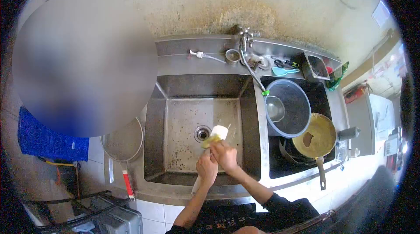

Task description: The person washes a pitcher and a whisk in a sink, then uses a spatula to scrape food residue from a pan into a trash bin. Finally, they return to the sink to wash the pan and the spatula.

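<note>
Over the left sink basin [175, 116], my two hands are close together. My left hand [207, 168] is closed around the pale handle of what looks like a white spatula [220, 132]; the handle's end sticks out below the wrist. A yellow-green sponge [211, 141] is pinched in my right hand [224, 155], pressed against the spatula near its white head. My fingers hide the middle of the spatula. Just left of the sponge lies the round drain [202, 134], with dark food bits scattered on the basin floor.
In the right basin stand a grey-blue tub [286, 122] with a clear bowl [275, 109] and a soiled frying pan [321, 144]. The tap [245, 35] has a hose reaching the tub. A turquoise spatula [285, 71] lies behind. A round strainer [122, 140] rests at left.
</note>
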The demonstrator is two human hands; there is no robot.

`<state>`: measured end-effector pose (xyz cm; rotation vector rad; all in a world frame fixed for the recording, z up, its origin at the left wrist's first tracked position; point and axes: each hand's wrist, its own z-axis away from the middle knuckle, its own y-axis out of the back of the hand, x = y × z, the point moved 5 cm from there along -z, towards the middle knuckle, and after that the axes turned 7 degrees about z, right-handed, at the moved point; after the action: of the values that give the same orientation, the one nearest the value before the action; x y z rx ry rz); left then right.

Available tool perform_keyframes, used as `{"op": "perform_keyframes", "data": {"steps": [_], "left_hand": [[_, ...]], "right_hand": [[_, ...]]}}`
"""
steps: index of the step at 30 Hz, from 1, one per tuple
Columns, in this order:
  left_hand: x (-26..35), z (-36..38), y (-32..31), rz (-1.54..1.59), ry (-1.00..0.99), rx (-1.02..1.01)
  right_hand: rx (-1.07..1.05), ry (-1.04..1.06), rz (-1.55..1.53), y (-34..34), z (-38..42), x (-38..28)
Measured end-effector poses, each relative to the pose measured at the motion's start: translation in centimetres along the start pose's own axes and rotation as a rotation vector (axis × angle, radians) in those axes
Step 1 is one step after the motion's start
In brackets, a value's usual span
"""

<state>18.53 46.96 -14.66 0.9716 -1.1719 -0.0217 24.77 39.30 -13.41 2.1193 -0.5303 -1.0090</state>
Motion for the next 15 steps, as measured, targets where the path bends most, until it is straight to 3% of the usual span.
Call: {"op": "perform_keyframes", "data": {"steps": [2, 3, 4, 6, 8, 10, 11, 15], "left_hand": [[-0.3, 1.2, -0.6, 0.004, 0.031, -0.046], [-0.6, 2.1, -0.6, -0.002, 0.045, -0.065], [-0.3, 2.4, -0.6, 0.0, 0.029, -0.039], [0.8, 1.1, -0.3, 0.01, -0.036, 0.042], [0.9, 0.4, -0.4, 0.012, -0.016, 0.045], [0.2, 1.3, -0.5, 0.015, 0.047, 0.019], [0.8, 0.8, -0.5, 0.001, 0.012, 0.033], [1.4, -0.3, 0.3, 0.005, -0.093, 0.13]], "right_hand": [[-0.051, -0.111, 0.023, -1.6, -1.3, 2.7], [-0.228, -0.239, 0.13, -2.1, -2.9, 4.3], [-0.235, -0.241, 0.136, -2.1, -2.1, 4.3], [0.083, -0.171, -0.022, -0.8, -1.6, 3.1], [0.026, -0.122, -0.082, -0.6, -0.9, 2.7], [-0.182, -0.337, 0.004, -1.2, -1.6, 4.8], [0.019, -0.366, -0.075, -0.1, -3.0, 5.1], [-0.004, -0.207, -0.147, -0.2, 0.0, 3.2]]}}
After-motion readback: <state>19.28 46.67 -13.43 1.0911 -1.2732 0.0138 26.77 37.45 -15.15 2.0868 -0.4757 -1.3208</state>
